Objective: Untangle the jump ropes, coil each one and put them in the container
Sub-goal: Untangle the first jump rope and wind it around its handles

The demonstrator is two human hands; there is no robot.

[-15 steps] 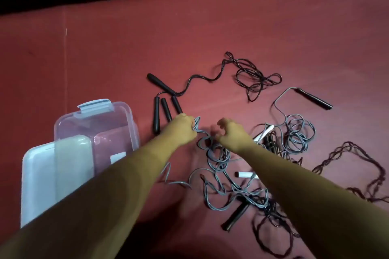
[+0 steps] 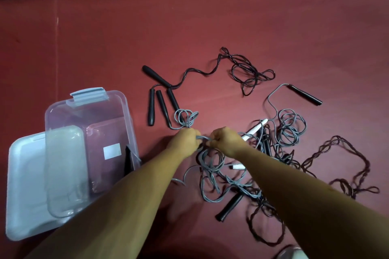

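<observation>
1. Strand of grey jump rope (image 2: 201,137) runs side to side, pinched between left hand (image 2: 185,140) and right hand (image 2: 226,140).
2. Tangle (image 2: 210,166) lies nearer the person; pulling apart looks next.
3. Container (image 2: 117,107) sits well left, nearer the left hand.

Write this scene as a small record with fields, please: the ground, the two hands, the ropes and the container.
ground: red surface
left hand: grips a strand of the grey rope
right hand: pinches the same strand, close to the left hand
grey rope: tangled, not coiled
black rope: lies loose beyond the hands
container: clear, lid off, left of the hands
</observation>
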